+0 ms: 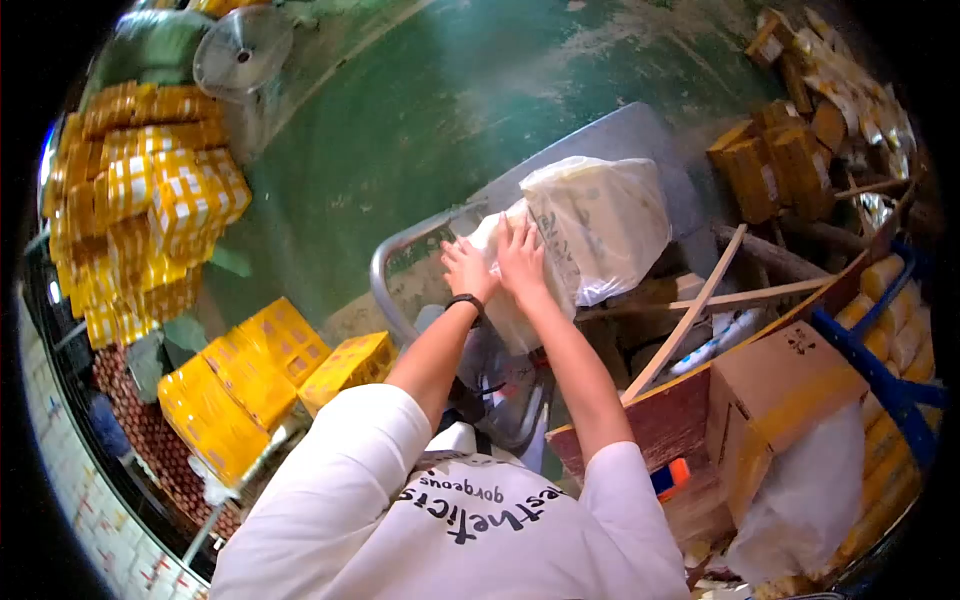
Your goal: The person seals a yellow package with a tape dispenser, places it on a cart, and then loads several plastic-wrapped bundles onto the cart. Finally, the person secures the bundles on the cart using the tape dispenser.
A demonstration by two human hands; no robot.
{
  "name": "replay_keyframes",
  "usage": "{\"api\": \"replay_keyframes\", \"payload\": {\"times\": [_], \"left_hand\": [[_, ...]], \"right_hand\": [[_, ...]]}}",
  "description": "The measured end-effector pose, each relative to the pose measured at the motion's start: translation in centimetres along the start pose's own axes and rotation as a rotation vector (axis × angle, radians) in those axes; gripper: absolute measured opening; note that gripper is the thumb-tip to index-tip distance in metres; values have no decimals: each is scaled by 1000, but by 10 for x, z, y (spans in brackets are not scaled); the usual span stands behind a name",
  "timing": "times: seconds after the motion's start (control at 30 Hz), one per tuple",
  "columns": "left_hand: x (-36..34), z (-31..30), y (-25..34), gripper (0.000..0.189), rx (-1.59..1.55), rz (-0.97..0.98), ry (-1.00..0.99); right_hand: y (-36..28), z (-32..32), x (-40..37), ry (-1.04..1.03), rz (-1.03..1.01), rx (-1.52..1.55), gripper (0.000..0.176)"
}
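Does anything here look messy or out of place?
Yes. A cardboard box at the lower right seems tipped over, white plastic spilling from its open end. Two wooden slats lie crossed beside the bag that the left hand and right hand press on.

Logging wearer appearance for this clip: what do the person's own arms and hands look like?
Short white sleeves end above the elbows; the arms are bare below them. A black band, like a watch, circles the wrist of the left hand. The right hand wears nothing. The shirt bears black lettering.
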State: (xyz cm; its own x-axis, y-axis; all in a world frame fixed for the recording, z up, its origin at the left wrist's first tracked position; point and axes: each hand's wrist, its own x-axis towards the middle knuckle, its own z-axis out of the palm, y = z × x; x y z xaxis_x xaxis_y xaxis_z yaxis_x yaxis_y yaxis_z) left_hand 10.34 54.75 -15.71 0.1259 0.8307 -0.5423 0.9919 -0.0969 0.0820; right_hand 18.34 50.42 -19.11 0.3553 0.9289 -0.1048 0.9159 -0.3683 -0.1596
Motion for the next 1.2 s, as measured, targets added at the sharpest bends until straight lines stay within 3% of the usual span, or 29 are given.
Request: {"api": "replay_keyframes", "payload": {"times": [0.03, 0.13, 0.23, 0.27, 0.5, 0.53, 0.63, 0.67, 0.73, 0.8, 0.83, 0.9, 0.93, 1.03, 1.17, 1.2], "left_hand": [[-1, 4, -2, 72, -31, 55, 93], [0, -2, -1, 60, -71, 99, 88], [3, -1, 0, 53, -129, 85, 83], [5, -2, -2, 49, -125, 116, 84], [12, -11, -14, 31, -143, 228, 45], [15, -11, -18, 31, -132, 250, 29], [26, -13, -30, 26, -145, 292, 9], [30, -15, -33, 25, -169, 286, -6], [32, -15, -34, 22, -243, 263, 31], [31, -8, -32, 24, -154, 232, 39], [29, -12, -26, 25, -104, 229, 39], [18, -12, -12, 34, -165, -42, 103], [22, -10, -9, 37, -166, -98, 87], [43, -2, -13, 45, -218, -186, -77], [47, 1, -26, 40, -400, -282, -182], [48, 3, -31, 41, -432, -293, -265]], "right_hand": [[2, -6, 2, -75, -19, 69, 97], [14, -29, 11, -262, -95, 222, 95], [21, -17, 11, -204, -140, 283, 89], [27, -12, 13, -140, -178, 328, 80], [63, -14, 24, -212, -268, 591, 65], [67, -20, 25, -147, -293, 638, 62], [88, -34, 35, -587, -73, 768, 62], [104, 22, 29, -404, -115, 1316, 63], [95, -6, 24, -364, -121, 1018, 62], [77, -43, 26, -429, -107, 690, 64], [69, -44, 20, -360, -71, 615, 65], [56, -40, 20, -199, -5, 453, 70], [50, -37, 25, -277, 56, 377, 75], [25, -35, 37, -312, 208, 320, 68], [18, -14, 59, -483, 357, 378, 45], [21, -11, 61, -457, 345, 387, 32]]}}
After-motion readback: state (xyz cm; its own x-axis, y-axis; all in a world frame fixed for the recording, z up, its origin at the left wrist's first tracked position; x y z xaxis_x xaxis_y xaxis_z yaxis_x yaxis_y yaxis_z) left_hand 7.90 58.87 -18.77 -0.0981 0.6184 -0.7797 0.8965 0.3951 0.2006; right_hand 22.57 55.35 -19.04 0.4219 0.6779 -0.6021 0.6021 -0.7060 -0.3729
